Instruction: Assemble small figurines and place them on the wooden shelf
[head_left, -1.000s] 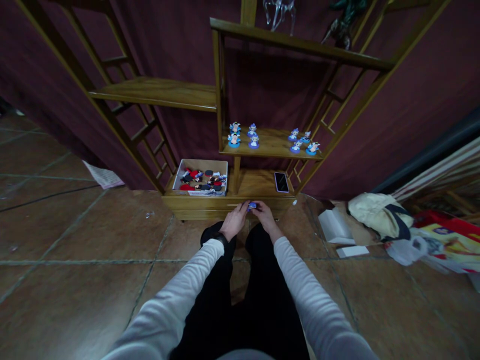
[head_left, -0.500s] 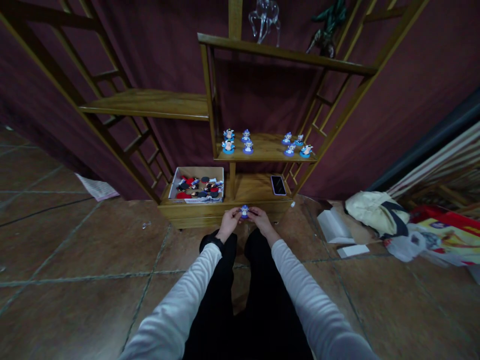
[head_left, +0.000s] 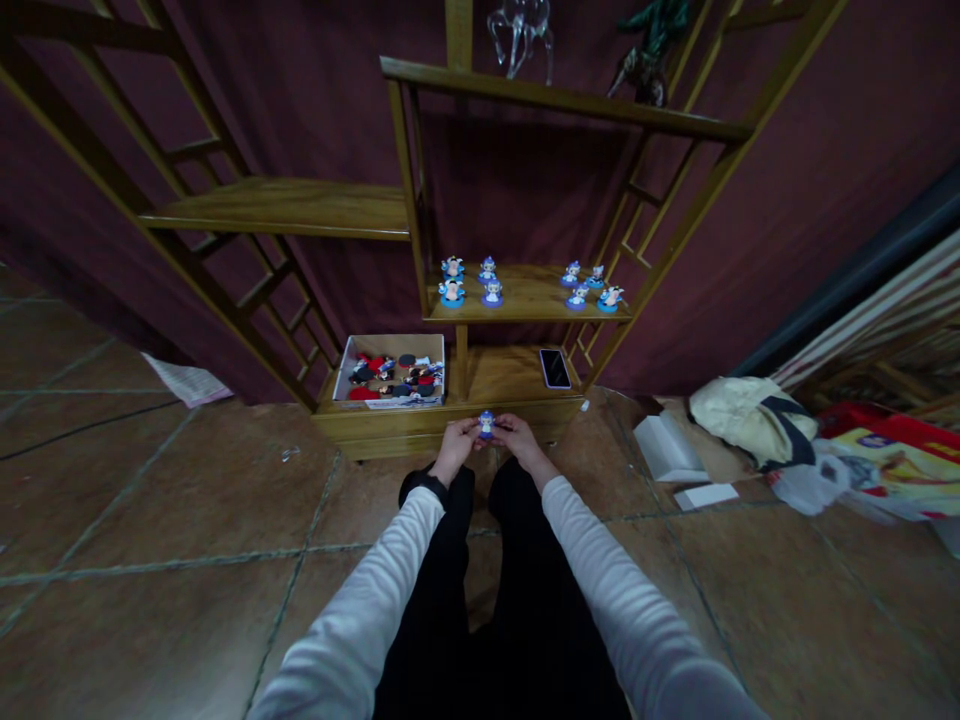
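Observation:
Between my two hands is a small purple-and-white figurine (head_left: 486,425), upright and facing me. My left hand (head_left: 456,443) pinches its left side and my right hand (head_left: 519,440) its right side, in front of the low cabinet. Similar figurines stand in two groups on the middle shelf (head_left: 529,300): a purple one (head_left: 493,292) and a blue-based one (head_left: 451,292) are among those at left, another blue-based one (head_left: 610,298) at right. A cardboard box (head_left: 341,385) on the lower shelf holds several red, black and white figurines lying jumbled.
A phone (head_left: 555,368) lies on the lower shelf at right. Above stand a clear glass horse (head_left: 521,30) and a dark green statue (head_left: 651,45). White boxes (head_left: 667,450), a cream bag (head_left: 742,415) and plastic bags (head_left: 814,485) sit on the floor at right.
My view has shifted slightly, so the shelves appear a little further left. Both hands keep the figurine between them in nearly the same place.

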